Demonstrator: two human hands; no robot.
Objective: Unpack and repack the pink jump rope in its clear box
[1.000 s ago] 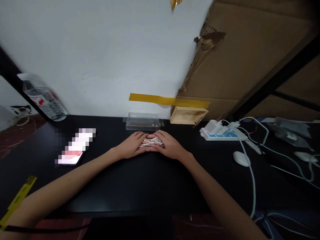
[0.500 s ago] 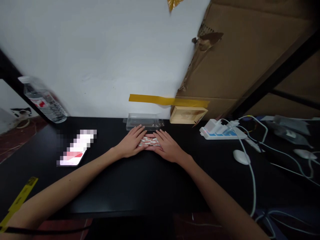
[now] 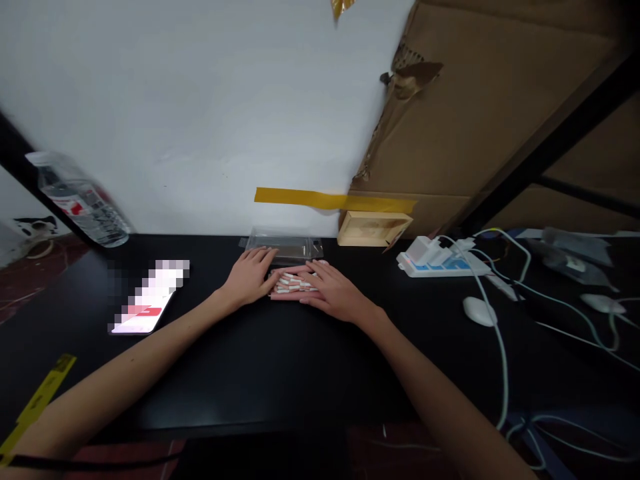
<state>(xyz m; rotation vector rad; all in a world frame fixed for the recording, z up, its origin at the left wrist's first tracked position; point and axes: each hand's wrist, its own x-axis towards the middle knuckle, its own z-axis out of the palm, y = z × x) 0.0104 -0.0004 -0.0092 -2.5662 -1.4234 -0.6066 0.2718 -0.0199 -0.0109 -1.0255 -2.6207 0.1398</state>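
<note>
Both your hands lie flat, fingers spread: left hand [image 3: 249, 280] & right hand [image 3: 333, 291] flank the small white pieces [image 3: 294, 283] on table [image 3: 260, 360], gripping nothing.

A single head-worn camera looks forward and down over a black table [image 3: 280, 373] toward a white wall [image 3: 200, 100], both forearms reaching away from it at mid-frame.

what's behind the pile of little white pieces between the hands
A clear plastic box lies just behind the white pieces, against the wall; the left hand reaches its front edge. Its inside cannot be made out.
</note>
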